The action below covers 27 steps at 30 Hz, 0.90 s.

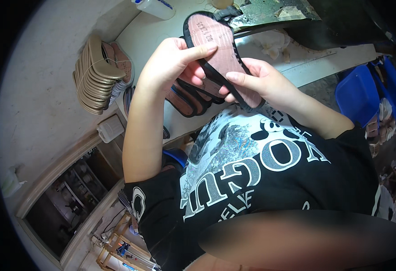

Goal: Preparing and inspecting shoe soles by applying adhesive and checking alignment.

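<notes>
A pinkish-brown shoe insole [221,37] with black edging is held up in front of my chest, its wide end raised and tilted to the left. My left hand [180,58] grips its left edge, the thumb lying flat across the face and the fingers curled behind. On the lower right side, my right hand [256,80] pinches the narrower part, thumb on the black edge. A black piece [227,14] sticks out at the upper right of the insole. Beneath my hands, several similar black-edged insoles [180,101] lie overlapping on the white table, partly hidden by my wrist.
A tied bundle of beige shoe parts [97,74] stands at the left by the wall. Beyond the held insole are a white bottle [155,8], a green worn board [274,13] and crumpled scraps [274,44]. Blue plastic bins [357,95] sit at the right.
</notes>
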Each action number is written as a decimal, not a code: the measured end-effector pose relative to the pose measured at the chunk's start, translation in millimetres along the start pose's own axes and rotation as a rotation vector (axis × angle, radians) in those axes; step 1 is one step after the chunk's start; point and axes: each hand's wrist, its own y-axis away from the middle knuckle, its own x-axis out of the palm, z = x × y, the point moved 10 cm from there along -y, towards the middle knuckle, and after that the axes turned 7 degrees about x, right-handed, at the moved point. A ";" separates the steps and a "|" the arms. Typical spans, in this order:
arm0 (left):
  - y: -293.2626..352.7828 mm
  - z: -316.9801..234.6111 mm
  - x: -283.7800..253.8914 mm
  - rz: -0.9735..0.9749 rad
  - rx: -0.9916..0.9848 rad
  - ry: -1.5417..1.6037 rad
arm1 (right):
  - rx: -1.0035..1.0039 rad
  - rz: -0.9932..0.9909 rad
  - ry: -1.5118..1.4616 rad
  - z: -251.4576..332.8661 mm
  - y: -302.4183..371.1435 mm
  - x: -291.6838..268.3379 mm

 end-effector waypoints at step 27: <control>-1.4 -2.9 -33.4 -0.387 0.464 0.984 | -0.071 -0.028 0.167 33.1 7.2 27.2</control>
